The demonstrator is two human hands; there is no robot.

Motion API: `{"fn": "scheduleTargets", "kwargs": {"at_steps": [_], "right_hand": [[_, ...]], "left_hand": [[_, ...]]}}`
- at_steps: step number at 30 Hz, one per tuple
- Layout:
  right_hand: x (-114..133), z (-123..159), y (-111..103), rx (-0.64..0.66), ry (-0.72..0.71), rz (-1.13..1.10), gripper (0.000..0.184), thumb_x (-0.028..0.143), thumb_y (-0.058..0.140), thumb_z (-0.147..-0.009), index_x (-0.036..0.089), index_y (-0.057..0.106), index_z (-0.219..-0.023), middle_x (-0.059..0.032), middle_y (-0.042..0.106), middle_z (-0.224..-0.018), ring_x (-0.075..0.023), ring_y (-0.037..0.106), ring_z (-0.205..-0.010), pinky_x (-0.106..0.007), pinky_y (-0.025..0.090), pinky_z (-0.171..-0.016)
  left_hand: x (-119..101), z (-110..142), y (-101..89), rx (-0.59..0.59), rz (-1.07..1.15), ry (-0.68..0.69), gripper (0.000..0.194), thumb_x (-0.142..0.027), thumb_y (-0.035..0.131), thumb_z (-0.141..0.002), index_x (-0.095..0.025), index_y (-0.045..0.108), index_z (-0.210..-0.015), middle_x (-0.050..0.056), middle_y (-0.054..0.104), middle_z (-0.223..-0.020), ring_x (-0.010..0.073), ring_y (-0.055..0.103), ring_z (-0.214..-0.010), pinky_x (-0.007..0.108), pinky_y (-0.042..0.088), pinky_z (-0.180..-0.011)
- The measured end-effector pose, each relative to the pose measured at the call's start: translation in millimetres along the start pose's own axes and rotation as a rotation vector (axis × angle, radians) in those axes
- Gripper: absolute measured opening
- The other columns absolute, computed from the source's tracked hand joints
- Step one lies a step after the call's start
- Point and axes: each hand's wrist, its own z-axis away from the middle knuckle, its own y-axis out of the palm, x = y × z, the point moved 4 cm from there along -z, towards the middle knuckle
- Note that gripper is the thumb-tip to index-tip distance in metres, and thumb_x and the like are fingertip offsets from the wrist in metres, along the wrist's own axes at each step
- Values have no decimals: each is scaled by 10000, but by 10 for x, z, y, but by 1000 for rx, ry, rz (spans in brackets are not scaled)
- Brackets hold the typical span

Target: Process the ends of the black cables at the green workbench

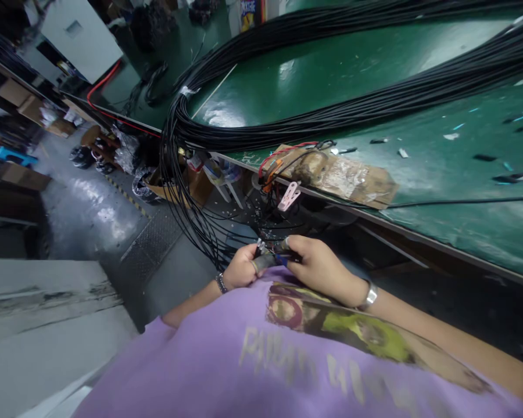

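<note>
Close in front of the purple shirt, my two hands almost meet. My left hand (240, 268) is closed, pinching the end of a black cable (258, 251); a pale, shiny tip shows there, its detail too small to make out. Fingers of my right hand (318, 266) are wrapped round a small dark tool with a blue part (282, 259), its kind mostly hidden by the fingers. Grey wrapping seems to cover some fingertips. From the left hand's side, loose black cables (192, 223) run up to a big tied coil (239, 136) on the table.
A green table (353, 75) lies ahead, with cable scraps at right. At its edge sit a taped cardboard piece (353, 180), red and black wires, and a pink clip (289, 196). Left are a cardboard box (203, 188), a stool (96, 138) and a white surface (47, 331).
</note>
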Motion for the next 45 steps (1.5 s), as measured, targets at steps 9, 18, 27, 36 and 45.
{"fn": "scheduleTargets", "kwargs": {"at_steps": [9, 18, 27, 36, 45], "right_hand": [[-191, 21, 195, 156, 349, -831, 361, 503, 667, -609, 199, 472, -600, 64, 417, -505, -64, 271, -432, -230, 236, -441], [-396, 6, 12, -115, 357, -704, 388, 497, 728, -540, 205, 474, -569, 68, 402, -488, -78, 308, -461, -231, 266, -446], [-164, -13, -15, 29, 128, -467, 344, 507, 693, -660, 179, 595, -698, -3, 592, -660, -136, 491, -625, -267, 426, -603], [-212, 16, 144, 152, 384, -914, 299, 366, 756, -534, 181, 522, -553, 43, 483, -502, -67, 333, -455, -222, 281, -446], [-454, 84, 105, -68, 597, -1016, 372, 422, 777, -535, 187, 489, -550, 56, 435, -428, -38, 246, -379, -209, 166, -383]], "left_hand": [[20, -5, 86, 164, 145, -144, 589, -640, 746, -472, -163, 484, -697, -108, 360, -351, 17, 195, -277, 204, 70, -328], [51, -22, 51, 70, 165, -109, 502, -556, 749, -532, -164, 481, -692, -105, 367, -352, 15, 201, -268, 193, 71, -315], [73, 14, 3, 50, 248, -90, 468, -506, 759, -535, -173, 465, -679, -112, 361, -333, 20, 199, -256, 189, 87, -301], [67, 33, 25, 154, 229, -95, 525, -542, 795, -498, -146, 504, -682, -91, 399, -359, 9, 230, -270, 193, 63, -317], [117, -5, -56, 20, 376, -40, 460, -467, 798, -535, -170, 477, -680, -108, 375, -328, 20, 206, -256, 181, 108, -314]]}}
